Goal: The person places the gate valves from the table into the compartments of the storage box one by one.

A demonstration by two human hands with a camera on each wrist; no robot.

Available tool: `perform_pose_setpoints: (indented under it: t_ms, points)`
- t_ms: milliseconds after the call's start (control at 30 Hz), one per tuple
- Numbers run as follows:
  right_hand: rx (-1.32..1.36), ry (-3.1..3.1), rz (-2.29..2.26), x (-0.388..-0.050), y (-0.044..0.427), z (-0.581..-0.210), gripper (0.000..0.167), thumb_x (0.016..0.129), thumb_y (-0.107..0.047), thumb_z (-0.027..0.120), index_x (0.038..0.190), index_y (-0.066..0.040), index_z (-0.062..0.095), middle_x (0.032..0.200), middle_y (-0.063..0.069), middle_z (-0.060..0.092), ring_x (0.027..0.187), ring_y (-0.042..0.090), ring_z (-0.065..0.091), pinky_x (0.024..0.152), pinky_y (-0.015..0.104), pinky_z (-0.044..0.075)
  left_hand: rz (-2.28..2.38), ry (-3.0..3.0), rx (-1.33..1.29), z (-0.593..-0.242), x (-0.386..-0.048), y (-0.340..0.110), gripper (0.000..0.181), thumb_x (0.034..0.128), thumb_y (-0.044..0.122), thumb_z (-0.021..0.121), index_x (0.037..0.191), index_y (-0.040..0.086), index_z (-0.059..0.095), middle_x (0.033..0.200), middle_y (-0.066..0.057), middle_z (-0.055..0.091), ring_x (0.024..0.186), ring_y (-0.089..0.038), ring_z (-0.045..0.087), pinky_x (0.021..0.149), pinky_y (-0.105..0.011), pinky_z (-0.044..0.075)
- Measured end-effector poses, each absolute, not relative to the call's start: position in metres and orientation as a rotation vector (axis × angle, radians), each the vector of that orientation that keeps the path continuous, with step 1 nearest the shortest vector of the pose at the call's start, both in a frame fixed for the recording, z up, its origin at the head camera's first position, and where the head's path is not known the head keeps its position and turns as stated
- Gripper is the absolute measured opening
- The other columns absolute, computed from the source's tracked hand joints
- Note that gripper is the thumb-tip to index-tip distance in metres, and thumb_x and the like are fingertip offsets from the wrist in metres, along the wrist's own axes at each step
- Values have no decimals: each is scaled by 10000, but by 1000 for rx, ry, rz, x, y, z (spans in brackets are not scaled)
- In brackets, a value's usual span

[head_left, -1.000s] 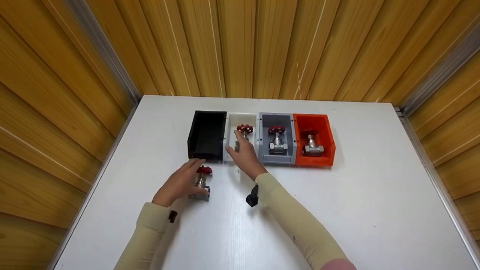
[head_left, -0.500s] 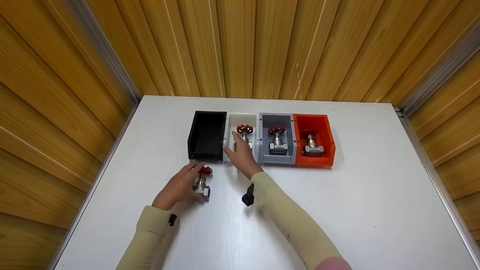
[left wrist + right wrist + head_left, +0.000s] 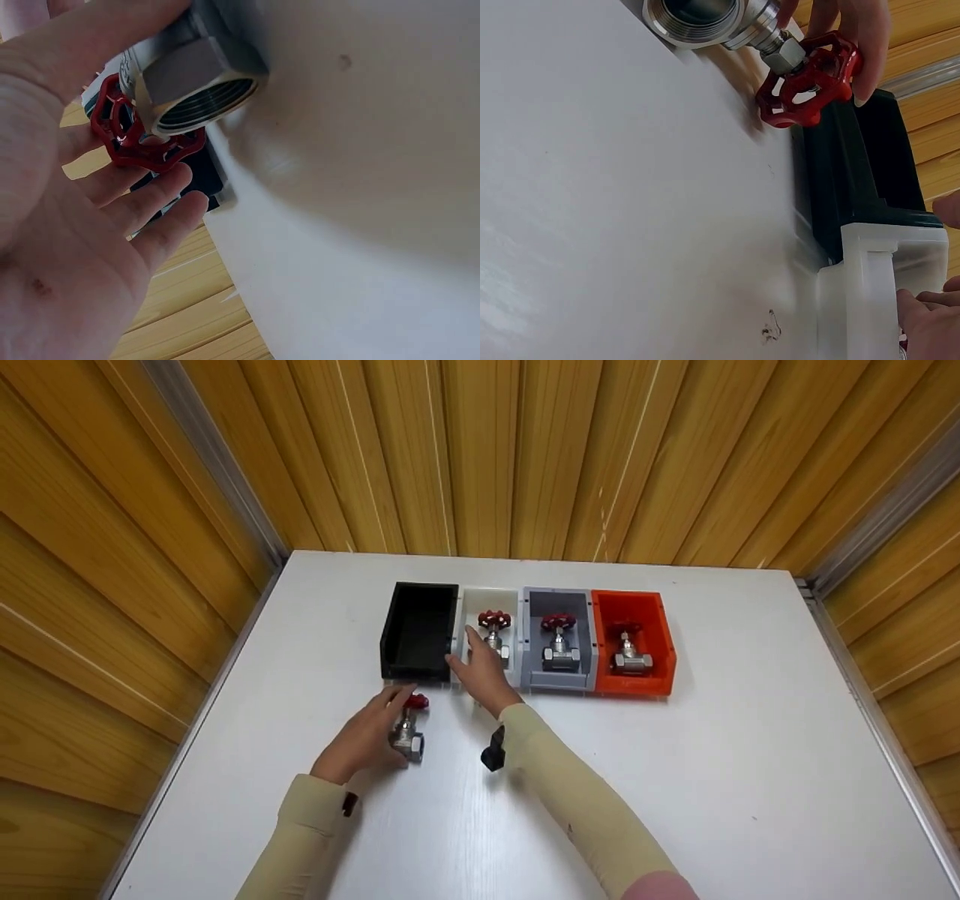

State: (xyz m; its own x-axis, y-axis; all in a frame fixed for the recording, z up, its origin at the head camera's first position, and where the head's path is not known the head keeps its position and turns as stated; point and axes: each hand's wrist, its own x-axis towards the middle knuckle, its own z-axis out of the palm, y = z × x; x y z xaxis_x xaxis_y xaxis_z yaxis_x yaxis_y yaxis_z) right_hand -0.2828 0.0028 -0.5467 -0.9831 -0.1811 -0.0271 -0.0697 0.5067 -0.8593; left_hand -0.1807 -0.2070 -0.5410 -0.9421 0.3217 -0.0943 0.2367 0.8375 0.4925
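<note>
My left hand [image 3: 364, 739] is curled around a steel valve [image 3: 407, 739] with a red handwheel, on the white table in front of the black bin. In the left wrist view its thumb lies along the valve body and its fingers [image 3: 154, 202] are behind the handwheel [image 3: 146, 142]. My right hand [image 3: 486, 675] reaches over the front of the white bin [image 3: 469, 600], thumb and fingers apart, beside another red-wheeled valve [image 3: 495, 634]. That valve stands upright and is partly hidden by the hand. Only part of the right hand shows in its wrist view.
Joined in a row are the black bin [image 3: 390, 637], with nothing visible inside, the white bin, a grey bin [image 3: 559, 681] and an orange bin [image 3: 660, 619]. The grey and orange bins each hold a valve. Wood-look panels [image 3: 480, 457] rise behind the table.
The right hand has drawn back slightly, showing more of the valve in the white bin. The left thumb has shifted from across the valve body's front to its near side.
</note>
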Motion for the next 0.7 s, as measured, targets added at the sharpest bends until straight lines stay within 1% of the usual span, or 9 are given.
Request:
perform_pose_setpoints:
  t_ms: [133,367,533,700]
  points:
    - [-230,2629,-1500,-283,0,-547,722,942,-287,611,1529,-71,249,1524,170,377,1328,314,476,1090,421,412,705,2848,440,-542,-181,-207,1215,539,93,941,1537,212,258,1547,-54,325,1378,-279,401,1091,-447,411]
    - [-226,2594,-1507,-284,-6,-549,739,951,-292,602,1541,-82,210,1545,150,348,1432,289,328,1162,415,314,685,2863,435,-543,-178,-207,1142,606,89,912,1536,193,257,1554,-86,316,1366,-310,421,1079,-456,422]
    - [-199,2583,-1521,-285,-9,-548,758,944,-289,611,1545,-85,196,1535,169,357,1434,308,320,1176,419,288,675,2868,444,-544,-179,-207,1111,633,89,897,1536,176,255,1556,-91,315,1383,-305,399,1097,-449,403]
    - [-192,2570,-1538,-287,-9,-548,766,945,-286,610,1545,-74,183,1555,167,320,1442,304,305,1178,423,283,659,2869,437,-544,-181,-206,1110,627,92,902,1533,165,265,1553,-75,325,1395,-283,390,1111,-443,389]
